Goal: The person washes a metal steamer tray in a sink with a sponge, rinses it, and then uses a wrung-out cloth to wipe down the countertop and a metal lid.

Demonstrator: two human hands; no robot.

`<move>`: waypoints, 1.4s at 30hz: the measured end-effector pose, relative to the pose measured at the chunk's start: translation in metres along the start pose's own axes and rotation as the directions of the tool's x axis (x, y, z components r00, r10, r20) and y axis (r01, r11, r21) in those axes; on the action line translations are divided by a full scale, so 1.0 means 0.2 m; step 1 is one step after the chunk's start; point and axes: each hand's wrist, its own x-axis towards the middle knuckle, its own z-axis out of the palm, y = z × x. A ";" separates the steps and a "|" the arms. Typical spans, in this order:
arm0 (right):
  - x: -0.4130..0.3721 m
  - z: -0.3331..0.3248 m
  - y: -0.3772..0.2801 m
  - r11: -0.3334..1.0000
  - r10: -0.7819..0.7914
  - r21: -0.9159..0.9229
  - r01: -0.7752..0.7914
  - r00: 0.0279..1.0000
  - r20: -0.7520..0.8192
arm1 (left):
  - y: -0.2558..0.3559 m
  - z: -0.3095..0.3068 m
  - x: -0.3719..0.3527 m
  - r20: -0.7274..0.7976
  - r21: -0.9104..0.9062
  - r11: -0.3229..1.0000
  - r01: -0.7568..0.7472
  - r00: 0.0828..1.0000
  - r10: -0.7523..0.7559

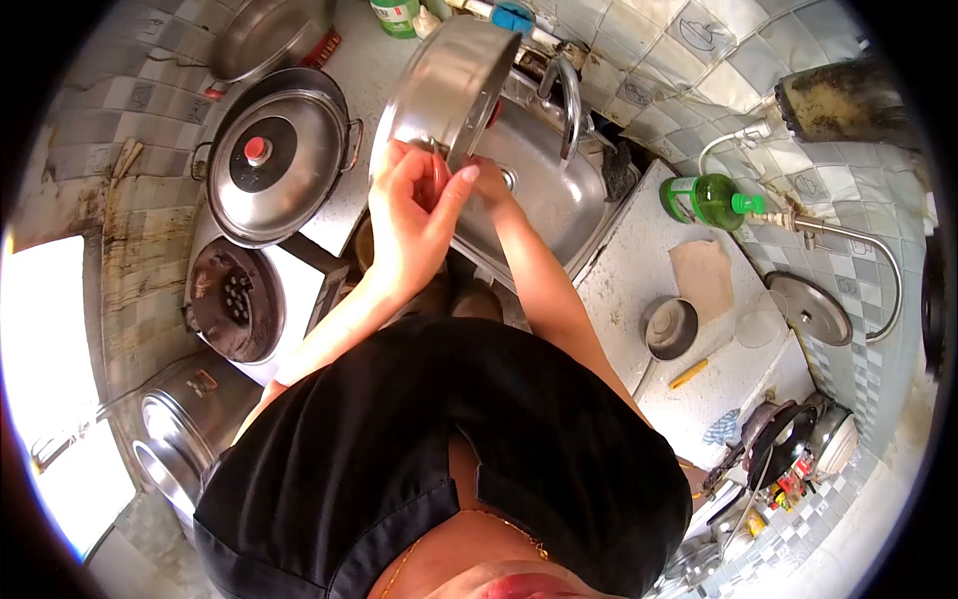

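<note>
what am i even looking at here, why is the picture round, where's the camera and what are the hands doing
There is no machine here, just a person's two bare hands. The one picture comes from a camera worn on the person's head, looking down through a very wide lens, which is why it looks round. The black clothing at the bottom is the person's own chest, and both arms reach forward from it.

The left hand grips a steel pan at its rim and holds it tilted over the sink, by the tap. The right hand is at the pan too, but mostly hidden, so its grip is unclear.

On the counter to the right are a green bottle and a small bowl. A lidded pot stands to the left.
</note>
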 end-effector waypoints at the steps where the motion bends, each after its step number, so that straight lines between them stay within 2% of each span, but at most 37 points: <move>1: 0.02 0.02 -0.06 0.998 0.044 -0.040 -0.043 0.999 0.023 | 0.04 -0.02 0.00 0.016 0.029 0.999 0.015 1.000 -0.016; 3: 0.04 0.08 -0.15 0.994 0.078 -0.086 -0.074 0.996 0.047 | 0.07 -0.06 0.00 0.024 0.058 0.998 0.022 0.999 -0.024; 5: 0.05 0.14 -0.20 0.997 0.054 -0.055 -0.058 0.997 -0.063 | 0.06 -0.12 0.00 -0.008 0.205 0.979 -0.005 1.000 0.006; 6: 0.05 0.14 -0.22 0.997 0.046 -0.058 -0.049 0.997 -0.063 | 0.06 -0.15 0.00 -0.035 0.229 0.973 -0.039 0.998 0.048; 8: 0.05 0.10 -0.25 0.999 -0.053 0.004 0.052 0.996 0.068 | 0.02 -0.20 0.01 -0.079 0.299 0.952 -0.067 0.992 0.095; 9: 0.07 0.10 -0.25 0.998 -0.058 0.000 0.058 0.996 0.065 | 0.00 -0.23 0.02 -0.103 0.312 0.944 -0.105 0.984 0.143; 10: 0.11 0.08 -0.24 0.961 -0.275 -0.028 0.275 0.961 0.022 | 0.00 -0.26 0.04 -0.127 0.309 0.945 -0.112 0.979 0.158; 11: 0.15 0.06 -0.23 0.876 -0.480 -0.064 0.478 0.877 -0.014 | -0.01 -0.28 0.06 -0.155 0.309 0.944 -0.117 0.973 0.171; 12: 0.23 0.00 -0.21 0.874 -0.484 -0.067 0.482 0.875 -0.014 | -0.01 -0.31 0.07 -0.182 0.310 0.943 -0.119 0.966 0.181; 13: 0.33 -0.09 -0.19 0.908 -0.404 -0.158 0.388 0.910 -0.089 | -0.01 -0.34 0.10 -0.227 0.278 0.954 -0.112 0.957 0.178; 14: 0.44 -0.17 -0.19 0.929 -0.326 -0.241 0.281 0.930 -0.170 | -0.04 -0.35 0.11 -0.287 0.194 0.980 -0.052 0.952 0.108; 16: 0.59 -0.20 -0.32 0.964 -0.208 -0.231 0.128 0.907 -0.367 | -0.07 -0.40 0.14 -0.312 0.145 0.989 -0.019 0.948 0.064; 18: 0.60 -0.18 -0.61 0.948 -0.180 -0.316 0.027 0.865 -0.468 | -0.06 -0.43 0.15 -0.329 0.115 0.993 -0.022 0.942 0.059; 19: 0.70 -0.17 -0.66 0.994 -0.106 -0.089 0.071 0.859 -0.501 | -0.01 -0.44 0.16 -0.340 0.144 0.990 0.005 0.939 0.044; 20: 0.79 -0.17 -0.73 0.983 -0.025 0.143 0.114 0.857 -0.515 | 0.01 -0.45 0.15 -0.351 0.172 0.985 0.033 0.936 0.030; 21: 0.69 -0.13 -0.89 0.956 0.033 0.276 0.097 0.901 -0.432 | 0.00 -0.47 0.14 -0.331 0.173 0.985 0.017 0.943 0.042; 22: 0.76 -0.14 -0.91 0.955 0.029 0.278 0.100 0.905 -0.425 | 0.00 -0.47 0.15 -0.336 0.179 0.984 0.013 0.940 0.049; 24: 0.91 -0.13 -0.92 0.777 0.106 0.605 0.173 0.912 -0.397 | 0.01 -0.47 0.16 -0.337 0.098 0.995 0.036 0.942 -0.001; 25: 0.85 -0.08 -0.97 0.734 0.018 0.597 0.325 0.869 -0.495 | 0.00 -0.47 0.16 -0.332 0.127 0.992 0.005 0.943 0.037; 26: 0.75 -0.05 -0.99 0.734 0.021 0.600 0.319 0.872 -0.489 | -0.01 -0.48 0.18 -0.335 0.133 0.991 0.009 0.942 0.036; 27: 0.59 -0.02 -0.98 0.842 -0.260 0.222 0.492 0.731 -0.631 | -0.04 -0.48 0.19 -0.365 0.029 0.999 0.031 0.931 -0.019; 28: 0.44 -0.01 -1.00 0.788 -0.560 -0.201 0.582 0.542 -0.627 | -0.06 -0.47 0.20 -0.394 -0.081 0.996 0.046 0.916 -0.074; 30: 0.08 0.08 -1.09 0.697 -0.615 -0.146 0.702 0.481 -0.624 | -0.08 -0.51 0.25 -0.410 -0.139 0.984 0.109 0.899 -0.158; 31: -0.03 0.11 -1.11 0.698 -0.617 -0.144 0.702 0.486 -0.619 | -0.09 -0.51 0.26 -0.395 -0.242 0.959 0.150 0.887 -0.238; 32: -0.13 0.15 -1.11 0.607 -0.776 -0.380 0.698 0.419 -0.471 | -0.10 -0.52 0.28 -0.367 -0.342 0.920 0.191 0.874 -0.317; 33: -0.22 0.20 -1.12 0.457 -0.889 -0.581 0.673 0.362 -0.280 | -0.15 -0.52 0.29 -0.347 -0.440 0.882 0.171 0.873 -0.342; 34: -0.32 0.30 -1.16 0.368 -0.926 -0.503 0.782 0.355 -0.125 | -0.14 -0.53 0.29 -0.309 -0.492 0.838 0.236 0.852 -0.422; 35: -0.35 0.38 -1.14 0.252 -0.929 -0.515 0.820 0.353 0.107 | -0.15 -0.53 0.29 -0.289 -0.517 0.819 0.247 0.851 -0.439; 36: -0.40 0.45 -1.11 0.138 -0.854 -0.537 0.832 0.375 0.361 | -0.17 -0.53 0.29 -0.269 -0.542 0.800 0.257 0.849 -0.455; 37: -0.43 0.52 -1.08 0.467 -0.638 -0.296 0.833 0.549 0.539 | -0.18 -0.52 0.28 -0.217 -0.604 0.750 0.271 0.849 -0.482; 38: -0.43 0.58 -1.07 0.466 -0.644 -0.293 0.835 0.547 0.536 | -0.19 -0.52 0.26 -0.162 -0.658 0.695 0.290 0.847 -0.506; 39: -0.43 0.63 -1.06 0.210 -0.670 -0.325 0.922 0.378 0.639 | -0.18 -0.51 0.26 -0.093 -0.714 0.632 0.301 0.854 -0.511; 40: -0.43 0.66 -1.06 -0.061 -0.641 -0.321 0.945 0.209 0.738 | -0.14 -0.48 0.24 -0.108 -0.708 0.625 0.329 0.824 -0.556; 41: -0.39 0.66 -1.09 -0.064 -0.645 -0.323 0.944 0.208 0.736 | -0.10 -0.45 0.22 -0.122 -0.689 0.649 0.323 0.831 -0.543; 42: -0.31 0.65 -1.14 -0.123 -0.666 -0.376 0.919 0.204 0.717 | -0.08 -0.43 0.20 -0.136 -0.669 0.672 0.316 0.837 -0.529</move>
